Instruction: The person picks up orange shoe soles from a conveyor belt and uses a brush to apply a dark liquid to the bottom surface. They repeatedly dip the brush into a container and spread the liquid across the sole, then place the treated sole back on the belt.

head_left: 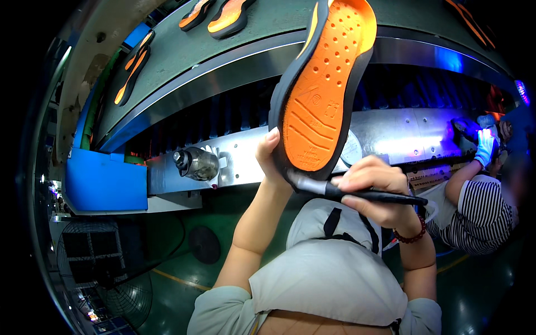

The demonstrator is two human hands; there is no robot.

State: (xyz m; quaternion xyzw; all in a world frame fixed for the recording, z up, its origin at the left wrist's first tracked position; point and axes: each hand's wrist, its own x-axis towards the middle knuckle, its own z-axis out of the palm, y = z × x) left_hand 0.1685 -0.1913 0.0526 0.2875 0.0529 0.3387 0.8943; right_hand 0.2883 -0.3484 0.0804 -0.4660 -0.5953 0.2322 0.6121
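Observation:
A large shoe sole [321,95] with an orange inner face and a dark rim stands nearly upright in front of me. My left hand [271,156] grips its lower left edge, thumb showing at the side and the other fingers hidden behind. In my right hand [379,187] is a black-handled brush [393,197], held like a pen. Its pale bristles, smeared by motion, are at the sole's bottom rim; whether they press on it is hard to tell.
A green conveyor belt [167,61] carries several orange-and-black soles [229,19] beyond the metal ledge [245,148]. On that ledge stands a dark-capped bottle [201,163]. At right sits a co-worker in a striped top [486,215], with a gloved hand [484,148]. A fan [106,262] is lower left.

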